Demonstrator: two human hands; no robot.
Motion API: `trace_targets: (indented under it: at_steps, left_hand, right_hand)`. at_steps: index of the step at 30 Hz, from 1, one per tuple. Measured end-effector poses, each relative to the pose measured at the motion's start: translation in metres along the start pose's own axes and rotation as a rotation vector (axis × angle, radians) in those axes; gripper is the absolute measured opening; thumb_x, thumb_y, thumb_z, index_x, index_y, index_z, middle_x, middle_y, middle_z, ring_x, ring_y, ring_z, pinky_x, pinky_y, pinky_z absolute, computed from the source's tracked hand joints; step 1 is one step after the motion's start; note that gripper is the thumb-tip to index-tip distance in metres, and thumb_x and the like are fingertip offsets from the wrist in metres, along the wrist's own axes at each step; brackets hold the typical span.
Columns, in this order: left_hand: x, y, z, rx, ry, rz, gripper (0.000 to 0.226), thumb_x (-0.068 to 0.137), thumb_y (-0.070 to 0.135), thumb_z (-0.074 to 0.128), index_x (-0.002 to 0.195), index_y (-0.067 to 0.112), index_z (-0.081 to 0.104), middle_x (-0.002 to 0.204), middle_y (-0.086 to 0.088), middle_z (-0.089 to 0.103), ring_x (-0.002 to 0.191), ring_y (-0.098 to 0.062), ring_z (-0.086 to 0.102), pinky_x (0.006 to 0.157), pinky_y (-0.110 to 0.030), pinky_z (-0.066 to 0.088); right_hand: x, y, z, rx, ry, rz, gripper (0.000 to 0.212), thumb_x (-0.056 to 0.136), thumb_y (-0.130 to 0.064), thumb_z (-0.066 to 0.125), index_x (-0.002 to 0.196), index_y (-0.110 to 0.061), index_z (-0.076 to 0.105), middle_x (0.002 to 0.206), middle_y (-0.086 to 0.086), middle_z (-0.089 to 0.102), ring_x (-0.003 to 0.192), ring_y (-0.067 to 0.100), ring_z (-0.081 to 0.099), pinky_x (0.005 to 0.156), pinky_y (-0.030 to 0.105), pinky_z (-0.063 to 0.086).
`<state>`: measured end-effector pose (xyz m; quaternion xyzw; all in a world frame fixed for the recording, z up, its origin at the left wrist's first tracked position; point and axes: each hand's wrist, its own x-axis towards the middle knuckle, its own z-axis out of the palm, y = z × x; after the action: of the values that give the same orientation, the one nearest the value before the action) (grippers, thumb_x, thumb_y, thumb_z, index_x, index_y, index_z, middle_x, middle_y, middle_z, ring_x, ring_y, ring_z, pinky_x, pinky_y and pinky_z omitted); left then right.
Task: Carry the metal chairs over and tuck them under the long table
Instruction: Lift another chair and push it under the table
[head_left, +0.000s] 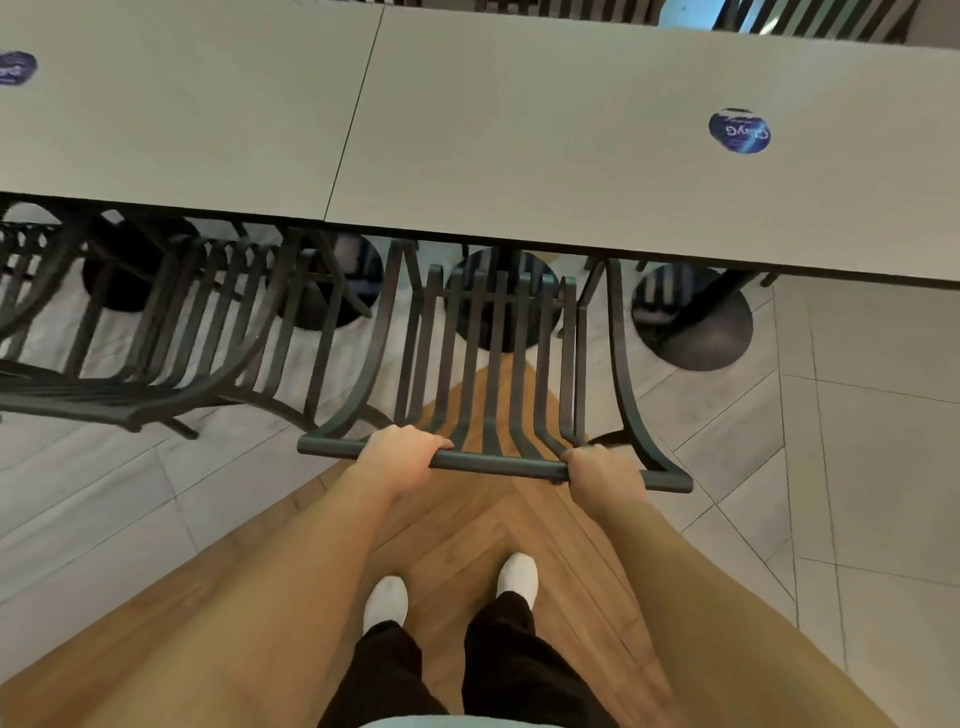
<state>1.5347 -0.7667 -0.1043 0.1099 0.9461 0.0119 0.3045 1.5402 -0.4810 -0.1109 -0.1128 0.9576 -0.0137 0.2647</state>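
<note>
My left hand and right hand both grip the metal chair's top rail; its seat sits under the long table. Another chair stands just beside it.

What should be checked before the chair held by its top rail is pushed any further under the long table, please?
1. Left hand grips the top rail: ok.
2. Right hand grips the same rail: ok.
3. Held chair squared to the long table edge: ok.
4. Gap to the neighbouring chair on the left: ok, apart.
5. Front legs clear of the round table base: cannot tell, hidden by the tabletop.
6. Feet clear of the chair: ok.
</note>
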Motion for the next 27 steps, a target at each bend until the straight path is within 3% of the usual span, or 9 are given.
trace_targets:
  at_steps: [9, 13, 19, 22, 27]
  left_hand:
    - [0.017, 0.01, -0.009, -0.074, -0.002, -0.085, 0.051, 0.102, 0.023, 0.057, 0.146, 0.046, 0.05, 0.12, 0.004, 0.07, 0.103, -0.019, 0.068, 0.091, -0.039, 0.057]
    - [0.013, 0.016, -0.01, -0.084, -0.001, -0.09, 0.054, 0.099, 0.041, 0.064, 0.15, 0.034, 0.048, 0.127, 0.002, 0.064, 0.116, -0.021, 0.061, 0.105, -0.043, 0.047]
    - [-0.01, 0.026, -0.027, -0.236, 0.079, 0.125, 0.055, 0.1, 0.04, 0.063, 0.152, 0.028, 0.047, 0.138, 0.002, 0.054, 0.126, -0.018, 0.051, 0.108, -0.04, 0.046]
    - [-0.017, 0.036, -0.044, -0.2, 0.125, 0.257, 0.047, 0.102, 0.038, 0.058, 0.148, 0.027, 0.052, 0.137, 0.003, 0.053, 0.122, -0.017, 0.051, 0.103, -0.039, 0.05]
    - [-0.026, 0.064, -0.065, -0.089, 0.168, 0.449, 0.038, 0.105, 0.04, 0.054, 0.14, 0.028, 0.058, 0.126, 0.003, 0.059, 0.11, -0.017, 0.061, 0.095, -0.037, 0.055]
  right_hand:
    - [0.023, 0.016, -0.009, 0.058, 0.016, -0.036, 0.012, 0.099, -0.022, 0.061, 0.111, -0.022, 0.064, 0.09, -0.003, 0.057, 0.082, 0.015, 0.059, 0.076, 0.032, 0.056]
    - [0.022, 0.015, -0.017, 0.136, -0.018, -0.003, 0.009, 0.096, -0.026, 0.064, 0.105, -0.026, 0.064, 0.091, -0.006, 0.058, 0.092, 0.018, 0.061, 0.085, 0.035, 0.054]
    - [0.001, 0.002, -0.032, 0.411, -0.024, 0.091, 0.018, 0.094, -0.035, 0.068, 0.11, -0.027, 0.066, 0.094, -0.007, 0.065, 0.09, 0.012, 0.062, 0.086, 0.036, 0.056]
    - [-0.021, -0.01, -0.037, 0.538, 0.11, 0.191, 0.023, 0.096, -0.046, 0.065, 0.112, -0.03, 0.066, 0.098, -0.008, 0.066, 0.091, 0.013, 0.062, 0.084, 0.036, 0.056]
    - [-0.067, -0.02, -0.039, 0.603, 0.324, 0.387, 0.017, 0.102, -0.045, 0.055, 0.099, -0.033, 0.066, 0.085, -0.012, 0.063, 0.078, 0.008, 0.059, 0.064, 0.028, 0.046]
